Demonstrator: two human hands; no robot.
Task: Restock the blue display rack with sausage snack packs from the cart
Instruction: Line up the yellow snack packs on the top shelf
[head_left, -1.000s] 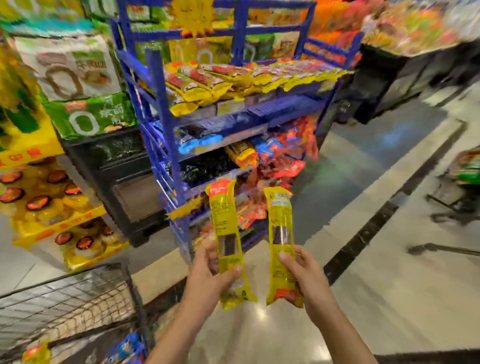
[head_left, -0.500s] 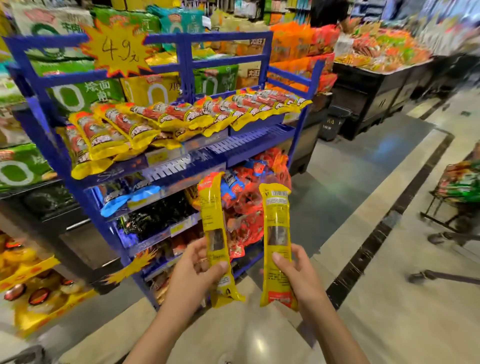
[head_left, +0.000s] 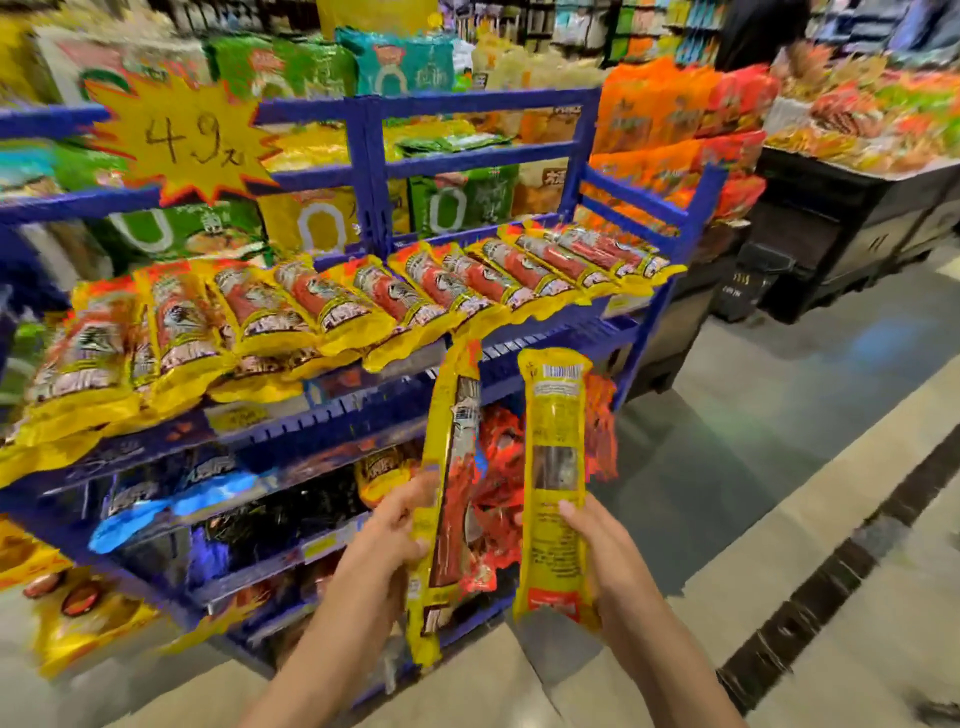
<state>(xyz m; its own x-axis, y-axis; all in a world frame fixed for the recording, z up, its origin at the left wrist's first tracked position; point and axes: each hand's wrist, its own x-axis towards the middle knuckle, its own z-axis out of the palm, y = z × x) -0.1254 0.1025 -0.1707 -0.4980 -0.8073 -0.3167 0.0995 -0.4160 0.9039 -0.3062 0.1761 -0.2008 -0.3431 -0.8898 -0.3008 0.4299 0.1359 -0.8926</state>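
Before the blue rack, left hand grips one sausage pack, right hand grips another, both upright below the top shelf's front lip. Best lift them clear of that lip, then lay flat matching the row of packs. Row looks full; open floor to the right gives room.

rack: blue | packs: yellow, red | sign: yellow

Blue display rack, overlapping sausage snack packs along its top shelf.
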